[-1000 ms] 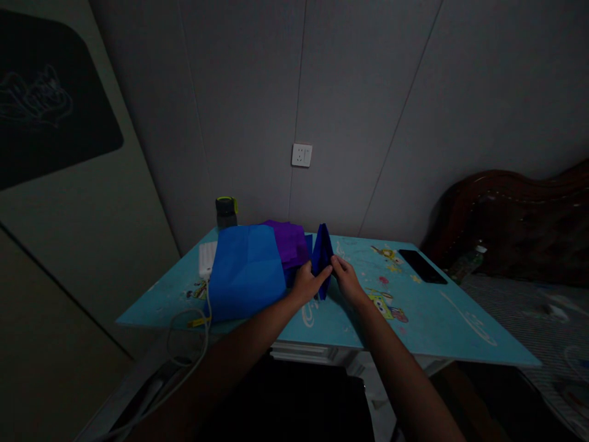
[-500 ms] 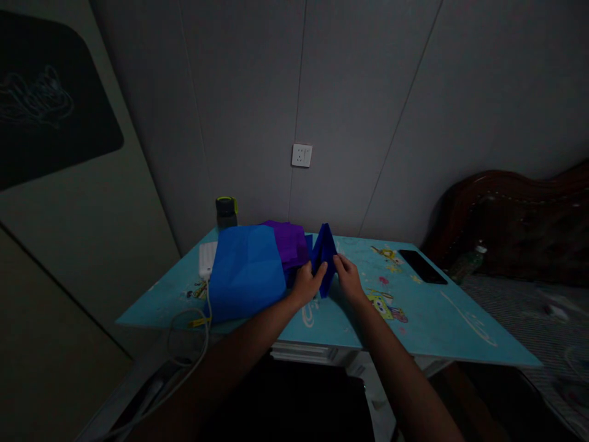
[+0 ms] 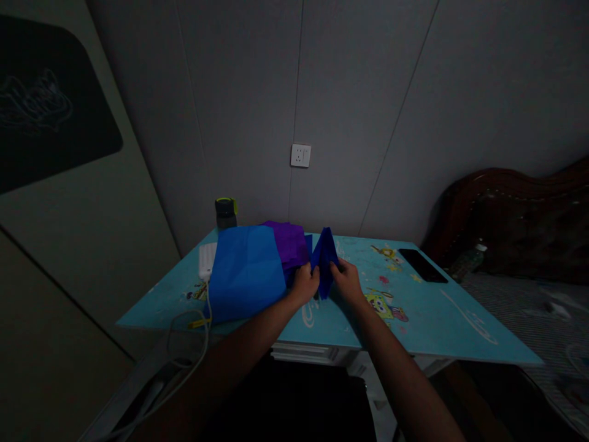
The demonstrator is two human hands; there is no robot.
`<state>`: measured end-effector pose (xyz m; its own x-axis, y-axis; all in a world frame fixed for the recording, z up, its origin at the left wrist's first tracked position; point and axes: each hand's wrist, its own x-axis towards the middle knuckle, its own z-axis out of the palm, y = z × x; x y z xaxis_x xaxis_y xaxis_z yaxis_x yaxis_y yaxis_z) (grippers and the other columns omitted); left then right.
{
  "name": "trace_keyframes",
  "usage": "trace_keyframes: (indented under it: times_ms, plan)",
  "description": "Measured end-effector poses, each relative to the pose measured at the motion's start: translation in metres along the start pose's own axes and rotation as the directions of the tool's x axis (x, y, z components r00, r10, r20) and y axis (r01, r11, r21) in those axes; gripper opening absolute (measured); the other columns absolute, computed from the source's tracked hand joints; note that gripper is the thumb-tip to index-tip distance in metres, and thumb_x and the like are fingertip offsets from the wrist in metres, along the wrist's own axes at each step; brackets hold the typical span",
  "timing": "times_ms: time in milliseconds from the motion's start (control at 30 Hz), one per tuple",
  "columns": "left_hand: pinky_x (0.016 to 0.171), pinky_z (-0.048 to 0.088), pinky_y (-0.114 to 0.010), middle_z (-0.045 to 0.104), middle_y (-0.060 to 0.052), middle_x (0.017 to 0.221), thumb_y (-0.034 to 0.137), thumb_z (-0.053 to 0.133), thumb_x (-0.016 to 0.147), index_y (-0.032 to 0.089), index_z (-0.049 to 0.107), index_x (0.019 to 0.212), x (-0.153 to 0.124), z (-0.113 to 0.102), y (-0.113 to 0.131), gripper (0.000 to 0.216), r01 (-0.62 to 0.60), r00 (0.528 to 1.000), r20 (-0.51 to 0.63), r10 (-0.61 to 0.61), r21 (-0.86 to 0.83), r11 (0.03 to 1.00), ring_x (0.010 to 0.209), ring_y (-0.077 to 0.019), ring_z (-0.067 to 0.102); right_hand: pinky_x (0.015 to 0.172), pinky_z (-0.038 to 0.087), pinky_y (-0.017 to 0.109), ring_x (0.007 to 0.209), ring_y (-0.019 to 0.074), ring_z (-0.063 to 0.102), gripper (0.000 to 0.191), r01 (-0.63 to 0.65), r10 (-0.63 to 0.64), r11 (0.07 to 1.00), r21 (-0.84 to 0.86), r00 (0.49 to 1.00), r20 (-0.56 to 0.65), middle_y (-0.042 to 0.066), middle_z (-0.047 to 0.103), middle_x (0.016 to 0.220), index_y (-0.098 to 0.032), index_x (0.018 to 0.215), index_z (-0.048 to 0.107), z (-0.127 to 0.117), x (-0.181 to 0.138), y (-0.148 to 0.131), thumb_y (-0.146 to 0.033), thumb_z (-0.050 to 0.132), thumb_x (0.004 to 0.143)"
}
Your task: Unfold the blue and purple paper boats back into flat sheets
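Note:
Over the middle of the table, a folded dark blue sheet of what looks like paper (image 3: 325,248) stands upright in a peaked shape. Its left side is pinched by my left hand (image 3: 304,285), thumb on the near face. My right hand (image 3: 347,282) grips the right edge between thumb and fingers. Just left of my left hand lies a large creased bright blue sheet (image 3: 248,270), with purple sheets (image 3: 289,244) behind it. The fingertips of both hands are partly hidden by the folds.
A light blue table (image 3: 442,325) with cartoon prints carries a black phone (image 3: 422,265) at right. At left are a white power strip (image 3: 207,259) with a cable and a dark bottle (image 3: 226,213). Another bottle (image 3: 469,263) lies on the bed beyond the right edge.
The dark blue folded sheet has spread a little, and its peak sits slightly lower. My right thumb now lies over its near face; my left hand has shifted slightly left.

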<state>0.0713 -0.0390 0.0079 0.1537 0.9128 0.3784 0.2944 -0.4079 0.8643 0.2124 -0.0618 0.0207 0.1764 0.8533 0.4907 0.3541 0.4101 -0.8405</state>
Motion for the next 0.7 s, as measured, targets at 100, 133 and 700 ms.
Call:
trace_keyframes:
  times_ms: [100,133,700]
  plan:
    - [0.085,0.047,-0.036,0.07,-0.01,0.084,0.022,0.05,0.089,0.016,0.064,0.087,0.002,0.001,-0.001,0.015,0.014,1.0,-0.02,-0.012,0.086,0.996,0.089,-0.0243,0.065,0.062,0.047,0.029,0.067,0.0192,0.058,0.034,0.002,-0.003,0.999,-0.038,1.0,-0.019,0.004,0.07,0.074,-0.013,0.087,0.072,0.0,0.0,0.001,-0.043,0.056,0.083]
    - [0.085,0.048,-0.036,0.07,-0.009,0.083,0.021,0.051,0.088,0.016,0.064,0.086,0.002,0.001,0.0,0.015,0.021,1.0,-0.02,-0.02,0.1,0.995,0.087,-0.024,0.065,0.064,0.048,0.03,0.069,0.0199,0.059,0.035,-0.001,0.0,0.999,-0.032,1.0,-0.021,0.004,0.071,0.076,-0.013,0.09,0.072,0.001,0.001,0.001,-0.043,0.056,0.083]
    - [0.088,0.051,-0.033,0.07,-0.01,0.107,0.025,0.061,0.084,0.016,0.058,0.117,0.009,0.001,0.011,0.034,0.015,1.0,0.021,-0.009,-0.318,0.948,0.096,-0.0205,0.067,0.092,0.05,0.041,0.101,0.0266,0.065,0.051,-0.054,0.065,0.983,0.176,0.996,-0.056,0.011,0.071,0.111,-0.016,0.117,0.067,0.002,0.003,-0.001,-0.056,0.057,0.087]
